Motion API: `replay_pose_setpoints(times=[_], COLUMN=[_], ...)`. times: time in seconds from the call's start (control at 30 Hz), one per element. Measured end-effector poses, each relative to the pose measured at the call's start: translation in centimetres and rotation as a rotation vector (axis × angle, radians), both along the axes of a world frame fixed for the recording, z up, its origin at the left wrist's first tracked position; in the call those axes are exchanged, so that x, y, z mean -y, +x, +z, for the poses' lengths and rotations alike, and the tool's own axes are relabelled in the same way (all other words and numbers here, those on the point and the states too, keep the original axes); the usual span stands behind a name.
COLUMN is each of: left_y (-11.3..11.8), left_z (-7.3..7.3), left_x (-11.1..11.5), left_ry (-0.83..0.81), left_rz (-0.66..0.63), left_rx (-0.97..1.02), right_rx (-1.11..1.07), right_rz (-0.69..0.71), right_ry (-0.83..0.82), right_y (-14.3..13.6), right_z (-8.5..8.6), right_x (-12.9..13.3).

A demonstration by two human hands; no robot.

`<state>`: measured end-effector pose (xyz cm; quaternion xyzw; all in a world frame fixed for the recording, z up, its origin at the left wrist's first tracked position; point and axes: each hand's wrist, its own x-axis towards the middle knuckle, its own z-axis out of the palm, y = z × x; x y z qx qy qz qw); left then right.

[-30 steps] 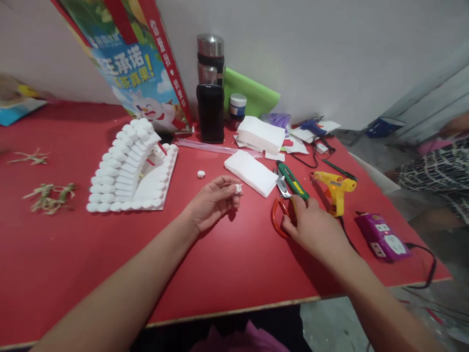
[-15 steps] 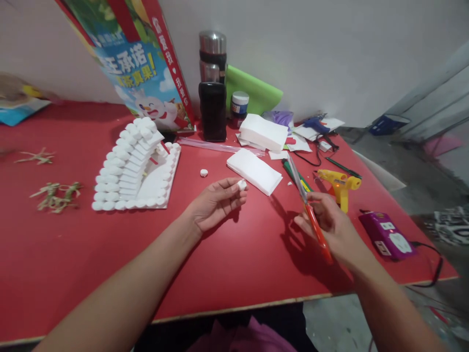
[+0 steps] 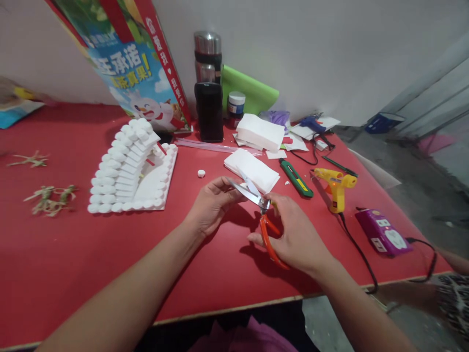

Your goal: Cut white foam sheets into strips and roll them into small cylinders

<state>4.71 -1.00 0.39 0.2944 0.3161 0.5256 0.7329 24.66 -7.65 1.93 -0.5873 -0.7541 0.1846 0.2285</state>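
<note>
Red-handled scissors [image 3: 270, 239] are in my right hand [image 3: 293, 234], their blades spread apart and pointing toward my left hand [image 3: 216, 203]. My left fingers are pinched on a small white piece, now mostly hidden behind the blades and fingertips. Just beyond, a folded stack of white paper [image 3: 252, 166] lies on the table. A similar small white piece [image 3: 201, 173] rests alone to the left of it. Farther left stands a white model staircase [image 3: 128, 171] edged with rounded white pieces.
A green utility knife [image 3: 296, 178], a yellow glue gun [image 3: 333, 186] and a purple power box [image 3: 383, 232] lie to the right on the red table [image 3: 205, 278]. Behind are a dark phone [image 3: 209, 112], a steel flask [image 3: 207, 49] and a printed box [image 3: 139, 73]. Straw figures [image 3: 51, 198] lie left.
My right hand has brought the scissors leftward to my left hand, and the blades have opened around its fingertips. The left hand has stayed nearly in place; the view has shifted slightly.
</note>
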Motion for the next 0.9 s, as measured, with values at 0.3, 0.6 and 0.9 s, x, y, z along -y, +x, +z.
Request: replay_pose_setpoints(times=[0.3,0.6,0.9], left_y=[0.1,0.0,-0.1], left_z=[0.4,0.1,-0.3], left_x=[0.2,0.1,0.0], left_ry=[-0.006,0.019,0.044], left_rz=[0.011,0.029,0.016], left_rx=[-0.009,-0.032,-0.067], right_rx=[0.059,0.128,0.125], right_rz=[-0.022,-0.028,-0.024], right_ry=[0.0,0.053,0.141], right_y=[-0.5,-0.6,-0.3], right_z=[0.0,0.0,-1.1], right_x=[0.0,0.1,0.1])
